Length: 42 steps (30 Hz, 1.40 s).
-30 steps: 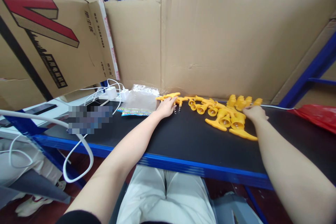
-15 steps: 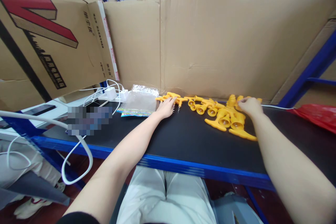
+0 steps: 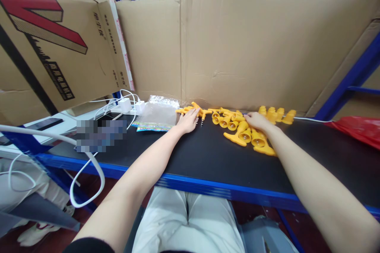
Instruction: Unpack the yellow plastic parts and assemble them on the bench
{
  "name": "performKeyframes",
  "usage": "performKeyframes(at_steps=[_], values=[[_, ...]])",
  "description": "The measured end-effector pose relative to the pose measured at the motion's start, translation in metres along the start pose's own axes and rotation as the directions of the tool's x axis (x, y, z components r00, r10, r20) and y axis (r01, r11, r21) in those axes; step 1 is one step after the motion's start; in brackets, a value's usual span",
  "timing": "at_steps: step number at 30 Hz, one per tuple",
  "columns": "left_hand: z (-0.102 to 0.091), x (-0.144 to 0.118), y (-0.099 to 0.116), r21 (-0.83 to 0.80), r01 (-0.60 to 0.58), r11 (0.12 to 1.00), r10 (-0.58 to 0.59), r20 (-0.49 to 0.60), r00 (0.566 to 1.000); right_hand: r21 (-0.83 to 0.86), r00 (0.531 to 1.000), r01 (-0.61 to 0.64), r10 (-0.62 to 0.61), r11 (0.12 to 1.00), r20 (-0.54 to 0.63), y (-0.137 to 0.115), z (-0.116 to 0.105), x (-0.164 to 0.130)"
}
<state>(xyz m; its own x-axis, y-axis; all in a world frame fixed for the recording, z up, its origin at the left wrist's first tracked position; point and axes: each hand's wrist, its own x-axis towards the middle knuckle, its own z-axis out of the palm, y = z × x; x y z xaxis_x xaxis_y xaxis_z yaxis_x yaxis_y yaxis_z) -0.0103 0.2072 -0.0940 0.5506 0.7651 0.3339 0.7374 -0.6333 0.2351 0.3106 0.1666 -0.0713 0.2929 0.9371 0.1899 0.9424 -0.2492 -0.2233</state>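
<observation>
The left hand (image 3: 187, 121) is lying palm down on the black bench (image 3: 190, 158), its fingers (image 3: 194, 113) stretched forward and close together, the tips resting on a small cluster of yellow corkscrew pieces (image 3: 194, 109); nothing is being clamped. The right hand (image 3: 257, 121) is resting on a pile of yellow bell-shaped parts (image 3: 244, 134), fingers lying over the top of the pile and slightly curled; whether they are closing on one part cannot be told, since the hand is covering what lies under it.

The metal screws under the left fingertips are small and hard to make out. The right forearm is hiding the near edge of the pile. A patch at the left of the bench is blurred out. Both arms are running out of the bottom of the picture.

The bench is carrying a black mat with a blue front edge, walled at the back by a tall sheet of brown cardboard (image 3: 243, 47). A printed cardboard box (image 3: 53, 35) is leaning in at the left. Beside the left hand a clear plastic bag (image 3: 158, 115) is lying flat, with white chargers and cables (image 3: 127, 104) behind it. A red bag (image 3: 359, 130) is showing at the far right.

The bell-shaped parts are lying on their sides, open mouths mostly facing the person, stems pointing away and to the left. A separate row of yellow parts (image 3: 274, 114) is standing against the cardboard, just beyond the right hand.
</observation>
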Motion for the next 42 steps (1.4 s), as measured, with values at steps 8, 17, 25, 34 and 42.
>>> performKeyframes(at_steps=[8, 17, 25, 34, 42], values=[[-0.001, 0.001, 0.002, 0.077, 0.054, 0.996, -0.058, 0.056, 0.997, 0.057, 0.992, 0.12, -0.118, 0.991, -0.038, -0.028, -0.007, -0.014], [-0.009, -0.003, 0.012, 0.097, 0.059, 0.994, -0.048, -0.107, 0.993, -0.08, 0.958, 0.286, -0.284, 0.955, 0.038, -0.047, -0.015, -0.024], [-0.017, -0.007, 0.02, 0.078, -0.07, 0.994, 0.083, -0.176, 0.981, -0.124, 0.865, 0.458, -0.473, 0.88, -0.165, -0.043, -0.015, -0.018], [-0.03, -0.012, 0.033, 0.051, -0.258, 0.965, 0.261, -0.309, 0.915, 0.454, 0.732, 0.618, -0.257, 0.642, -0.631, -0.079, -0.03, -0.037], [-0.031, -0.015, 0.038, -0.055, -0.25, 0.967, 0.231, -0.235, 0.944, 0.878, 0.871, 0.448, -0.305, 0.17, -0.386, -0.116, -0.043, -0.067]])
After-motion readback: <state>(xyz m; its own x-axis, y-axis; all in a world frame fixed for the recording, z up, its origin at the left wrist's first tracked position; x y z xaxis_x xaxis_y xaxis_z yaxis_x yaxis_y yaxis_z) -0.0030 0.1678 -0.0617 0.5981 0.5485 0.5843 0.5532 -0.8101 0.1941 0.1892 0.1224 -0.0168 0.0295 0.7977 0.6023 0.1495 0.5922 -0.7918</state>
